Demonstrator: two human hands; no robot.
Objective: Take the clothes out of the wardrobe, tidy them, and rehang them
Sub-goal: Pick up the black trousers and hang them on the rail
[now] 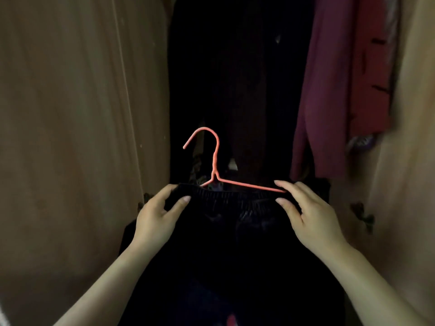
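Left hand (156, 217) and right hand (306, 212) each pinch an end of the black elastic waistband (230, 201) on the pink hanger (215, 165), right in front of the open wardrobe (82, 114), so I'd keep it stretched evenly and level before hooking it back in.

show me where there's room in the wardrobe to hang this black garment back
The dark middle gap, between the left door and the maroon garment, looks freest, though it is too dim to rule out dark clothes there. The right side is crowded: the maroon garment and a red garment hang beside the right door.
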